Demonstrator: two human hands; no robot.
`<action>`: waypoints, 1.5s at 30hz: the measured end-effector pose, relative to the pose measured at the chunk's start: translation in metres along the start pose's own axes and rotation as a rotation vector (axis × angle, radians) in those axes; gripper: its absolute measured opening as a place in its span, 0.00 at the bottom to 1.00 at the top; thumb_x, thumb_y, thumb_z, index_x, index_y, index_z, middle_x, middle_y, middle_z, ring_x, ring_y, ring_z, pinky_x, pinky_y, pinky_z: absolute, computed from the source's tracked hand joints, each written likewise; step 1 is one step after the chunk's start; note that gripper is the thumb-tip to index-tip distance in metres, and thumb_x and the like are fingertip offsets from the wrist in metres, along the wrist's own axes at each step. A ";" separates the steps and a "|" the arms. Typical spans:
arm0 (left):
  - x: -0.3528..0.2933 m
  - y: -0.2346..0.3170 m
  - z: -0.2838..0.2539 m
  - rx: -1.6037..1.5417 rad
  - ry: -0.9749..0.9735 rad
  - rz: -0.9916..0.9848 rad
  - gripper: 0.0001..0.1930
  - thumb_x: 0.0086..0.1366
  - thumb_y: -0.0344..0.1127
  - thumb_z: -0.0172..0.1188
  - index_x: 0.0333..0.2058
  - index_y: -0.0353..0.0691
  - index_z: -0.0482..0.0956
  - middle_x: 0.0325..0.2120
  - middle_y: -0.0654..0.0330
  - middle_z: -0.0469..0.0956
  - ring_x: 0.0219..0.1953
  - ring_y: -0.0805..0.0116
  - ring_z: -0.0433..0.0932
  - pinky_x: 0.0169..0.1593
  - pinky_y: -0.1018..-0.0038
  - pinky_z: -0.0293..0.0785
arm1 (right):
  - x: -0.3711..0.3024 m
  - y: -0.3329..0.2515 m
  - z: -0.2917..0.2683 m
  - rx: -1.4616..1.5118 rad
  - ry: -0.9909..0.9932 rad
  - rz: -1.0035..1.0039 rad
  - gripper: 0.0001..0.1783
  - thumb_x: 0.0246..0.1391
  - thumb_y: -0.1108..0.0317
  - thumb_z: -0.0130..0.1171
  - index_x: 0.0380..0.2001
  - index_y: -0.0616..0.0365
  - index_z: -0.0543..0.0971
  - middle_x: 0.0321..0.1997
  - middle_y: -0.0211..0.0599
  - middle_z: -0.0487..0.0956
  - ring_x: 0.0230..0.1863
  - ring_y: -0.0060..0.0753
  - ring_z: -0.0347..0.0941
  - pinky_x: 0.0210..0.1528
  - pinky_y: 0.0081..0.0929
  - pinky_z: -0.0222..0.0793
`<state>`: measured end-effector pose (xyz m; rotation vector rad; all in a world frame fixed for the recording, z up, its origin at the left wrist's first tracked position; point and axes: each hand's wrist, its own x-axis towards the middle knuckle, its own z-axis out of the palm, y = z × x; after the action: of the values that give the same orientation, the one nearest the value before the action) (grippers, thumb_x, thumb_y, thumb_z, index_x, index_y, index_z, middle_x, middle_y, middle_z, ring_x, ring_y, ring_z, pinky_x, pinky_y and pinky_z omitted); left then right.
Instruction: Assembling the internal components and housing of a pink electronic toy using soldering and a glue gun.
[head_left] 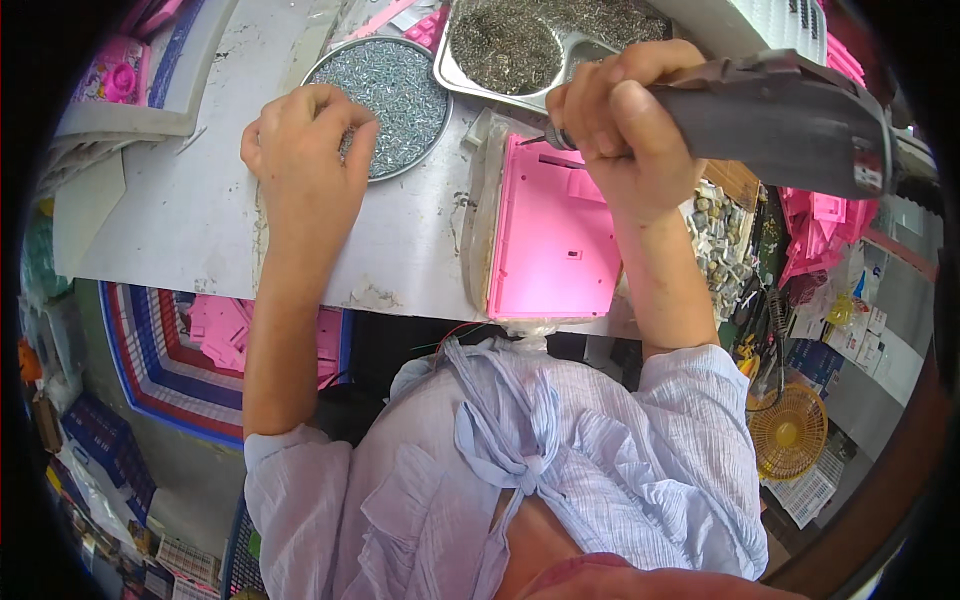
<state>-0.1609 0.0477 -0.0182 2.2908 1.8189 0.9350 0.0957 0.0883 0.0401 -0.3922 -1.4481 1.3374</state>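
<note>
My right hand [635, 125] is wrapped round a dark electric screwdriver [770, 125], held nearly level. The bit points left, at the upper left corner of a pink plastic panel [555, 245]; whether it touches a screw there cannot be made out. Under the panel lies a block wrapped in clear plastic [484, 240], at the table's front edge. My left hand [308, 135] is over the left side of a round metal tray [400, 105] full of small silvery screws. Its fingers are curled in toward the thumb, and anything between the tips is too small to see.
Behind the panel stands a steel tray [455, 75] with small brownish metal parts. Mixed small parts [720, 235] lie right of my right forearm, with pink plastic pieces [825, 225] beyond. Below the table's left side, a striped bag [150, 350] holds more pink pieces. A yellow basket [788, 430] sits lower right.
</note>
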 end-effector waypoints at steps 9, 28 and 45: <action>0.003 0.002 -0.003 -0.160 -0.124 0.032 0.09 0.62 0.34 0.65 0.26 0.43 0.75 0.28 0.63 0.76 0.35 0.62 0.73 0.46 0.62 0.59 | -0.005 0.011 0.009 -0.064 0.036 0.111 0.05 0.63 0.75 0.54 0.33 0.57 0.69 0.16 0.31 0.66 0.17 0.25 0.60 0.24 0.30 0.62; -0.035 0.072 0.002 -0.458 -0.015 0.230 0.07 0.57 0.33 0.70 0.34 0.46 0.82 0.30 0.68 0.82 0.34 0.69 0.79 0.50 0.63 0.62 | 0.002 -0.055 0.048 0.089 -0.166 0.029 0.13 0.66 0.58 0.57 0.44 0.55 0.72 0.16 0.23 0.66 0.17 0.22 0.61 0.22 0.29 0.61; -0.008 -0.004 -0.007 0.116 -0.002 0.068 0.09 0.58 0.44 0.70 0.34 0.49 0.85 0.41 0.68 0.81 0.46 0.62 0.77 0.55 0.56 0.61 | -0.050 -0.053 0.065 -0.039 -0.042 0.195 0.12 0.63 0.64 0.62 0.38 0.55 0.69 0.17 0.28 0.67 0.17 0.23 0.62 0.22 0.30 0.60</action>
<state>-0.1685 0.0401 -0.0177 2.4352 1.8515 0.8581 0.0812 -0.0013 0.0754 -0.5456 -1.5033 1.4817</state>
